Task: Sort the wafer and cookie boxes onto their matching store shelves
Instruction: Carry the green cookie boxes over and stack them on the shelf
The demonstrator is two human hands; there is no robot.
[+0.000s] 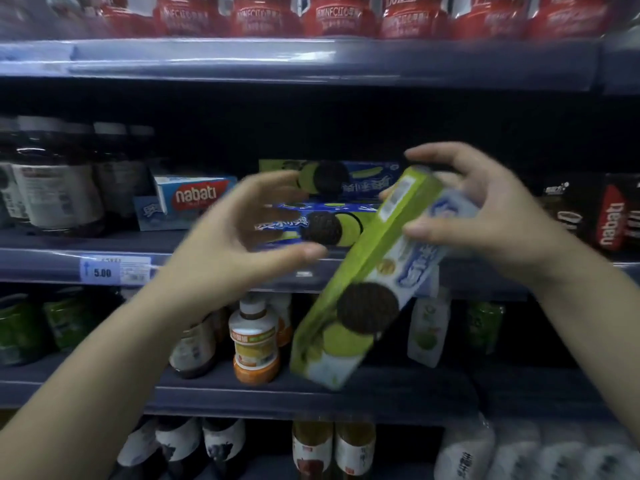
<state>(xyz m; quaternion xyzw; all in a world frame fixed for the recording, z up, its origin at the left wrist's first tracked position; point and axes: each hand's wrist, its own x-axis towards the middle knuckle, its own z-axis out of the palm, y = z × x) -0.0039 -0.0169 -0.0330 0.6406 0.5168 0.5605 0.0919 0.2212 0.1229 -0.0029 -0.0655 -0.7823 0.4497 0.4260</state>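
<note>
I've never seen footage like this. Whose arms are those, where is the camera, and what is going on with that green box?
There is no robot here: the arms belong to a person, and the single picture comes from a camera worn on their head, looking forward and down at store shelves. The right hand grips the upper end of a green cookie box, which hangs tilted in front of the shelves. The left hand is blurred, fingers spread, holding nothing. Behind the hands, on the middle shelf, lie two matching cookie boxes, stacked. To their left is a blue nabati wafer box, and at the far right a red nabati box. Bottles fill the other shelves.
</note>
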